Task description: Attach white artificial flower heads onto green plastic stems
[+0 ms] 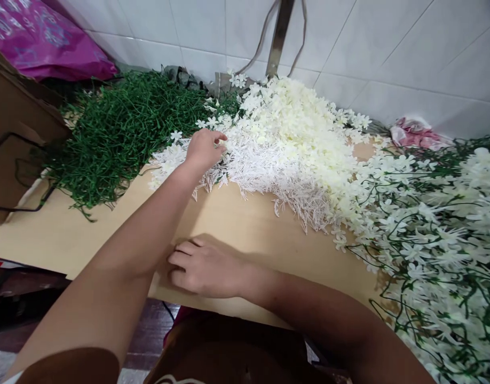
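My left hand (207, 149) reaches over the edge of a heap of thin white plastic flower stamens (261, 160). Its thumb and forefinger are apart at the tips, with nothing visible between them. White artificial flowers lie just beyond those fingers. Closer to me, my right hand (207, 269) rests palm down on the wooden board (237, 213), its fingers loosely bent and slightly spread. I see nothing in it, though the palm is hidden. A large mound of cream flower petals (297, 117) rises behind the stamens.
Green plastic stems (136, 112) form a pile at the left, beside a cardboard box (21, 133) and a purple bag (48, 42). White flowers on green stems (425, 245) crowd the right side. A tiled wall (349, 53) closes off the back.
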`<state>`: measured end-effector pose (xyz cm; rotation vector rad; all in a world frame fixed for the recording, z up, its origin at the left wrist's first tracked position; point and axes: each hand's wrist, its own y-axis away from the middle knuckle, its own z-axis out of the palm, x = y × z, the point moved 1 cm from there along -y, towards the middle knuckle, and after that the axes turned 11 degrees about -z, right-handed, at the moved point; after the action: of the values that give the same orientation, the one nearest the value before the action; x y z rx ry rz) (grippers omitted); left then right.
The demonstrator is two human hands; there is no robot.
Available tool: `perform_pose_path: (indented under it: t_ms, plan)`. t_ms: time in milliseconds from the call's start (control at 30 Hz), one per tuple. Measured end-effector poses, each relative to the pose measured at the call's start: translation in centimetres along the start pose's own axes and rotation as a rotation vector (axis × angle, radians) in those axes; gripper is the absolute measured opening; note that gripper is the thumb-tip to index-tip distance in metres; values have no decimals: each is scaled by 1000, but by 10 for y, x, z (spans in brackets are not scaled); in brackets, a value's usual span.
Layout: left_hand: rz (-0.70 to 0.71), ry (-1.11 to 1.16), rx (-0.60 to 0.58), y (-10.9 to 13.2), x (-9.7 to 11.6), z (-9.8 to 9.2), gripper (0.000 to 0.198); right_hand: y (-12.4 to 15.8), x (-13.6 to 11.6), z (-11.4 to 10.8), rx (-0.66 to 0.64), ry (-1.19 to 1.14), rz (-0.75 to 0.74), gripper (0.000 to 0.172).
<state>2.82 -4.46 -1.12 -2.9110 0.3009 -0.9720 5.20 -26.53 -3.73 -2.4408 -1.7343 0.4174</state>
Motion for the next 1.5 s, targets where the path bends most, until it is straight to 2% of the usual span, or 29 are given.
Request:
perform_pose_path:
  t_ms: [100, 200, 300, 367, 433, 533, 633, 700, 800, 1033, 1233, 1367, 1500]
  plan:
    - [42, -131, -36, -5, 5, 7, 21, 3, 4, 4, 14, 46, 98, 22]
    - [26, -98, -13, -9, 7, 7, 12, 14, 13, 3, 60, 90, 189, 19]
    - [-23, 107, 41, -11, 10, -2, 4, 32, 30, -4, 207, 86, 319, 20]
    - [-95, 357, 33, -3, 13, -11, 6, 47, 45, -14, 383, -50, 439, 18]
    - [-202, 664, -62, 14, 17, -18, 6, 64, 61, -25, 658, -276, 595, 13]
    - [-377, 989, -407, 52, 23, -18, 11, 85, 80, -41, 1027, -606, 785, 15]
    - [-519, 1179, -617, 87, 27, -8, 16, 96, 87, -51, 1235, -763, 821, 26]
    - [-589, 1234, -671, 101, 29, 0, 15, 97, 86, -53, 1262, -771, 821, 30]
    - [-639, 1264, -695, 109, 29, 9, 13, 95, 84, -52, 1213, -703, 830, 27]
    - [-566, 1236, -743, 107, 18, 20, 19, 96, 86, -38, 1146, -444, 866, 13]
    - [-557, 1205, -742, 107, 13, 23, 24, 96, 83, -38, 1093, -213, 776, 9]
    - [-528, 1172, -763, 107, 13, 23, 24, 97, 83, -38, 1064, -196, 749, 10]
    - [-534, 1165, -766, 106, 13, 23, 23, 97, 84, -34, 1103, -299, 763, 10]
